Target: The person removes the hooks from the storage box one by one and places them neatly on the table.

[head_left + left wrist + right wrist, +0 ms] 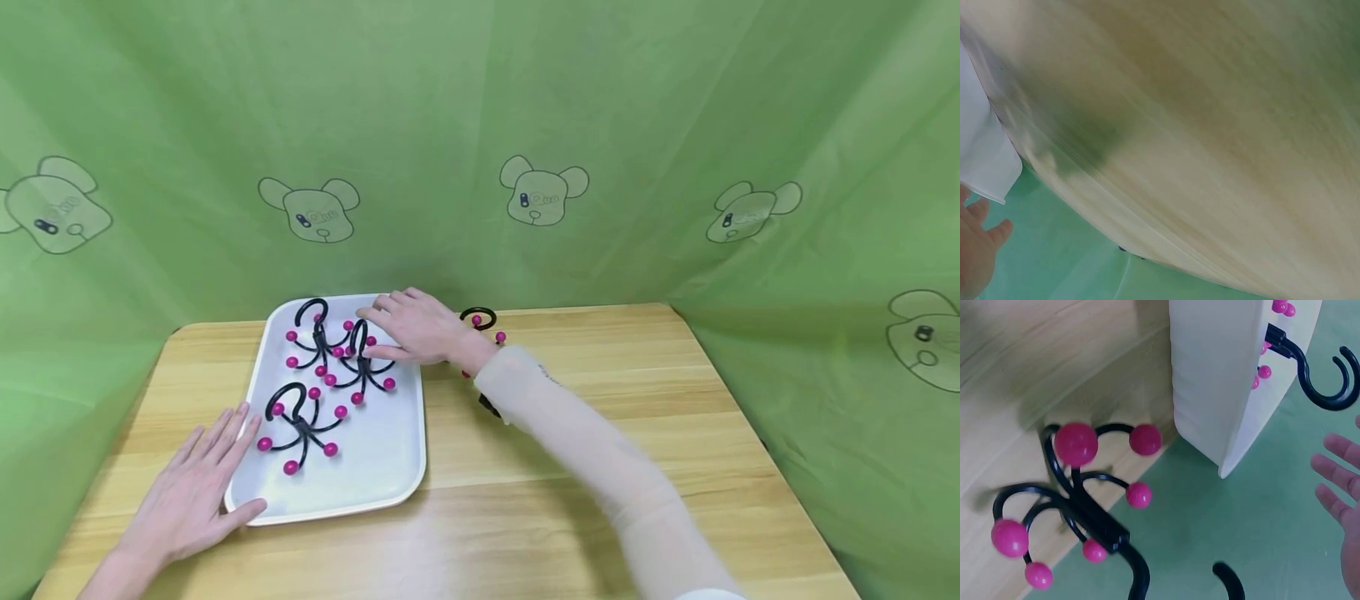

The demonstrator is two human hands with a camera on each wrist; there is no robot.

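Three black claw-shaped massagers with pink ball tips and hooked handles lie in a white tray: one at the back left (319, 337), one in the middle (363, 365) and one toward the front left (302, 425). My right hand (420, 327) reaches over the tray's far right side, fingers extended beside the middle massager's hook. In the right wrist view, its spread fingers are apart from the hook (1316, 394). My left hand (191, 496) lies with straight fingers at the tray's left rim. A fourth massager (1094, 519) is on the table under my right forearm, partly hidden in the head view.
The white tray (375, 467) occupies the left part of the wooden table (510, 533). Green cloth (420, 125) printed with mouse-like heads hangs behind and at both sides. The table's back edge runs close to the cloth.
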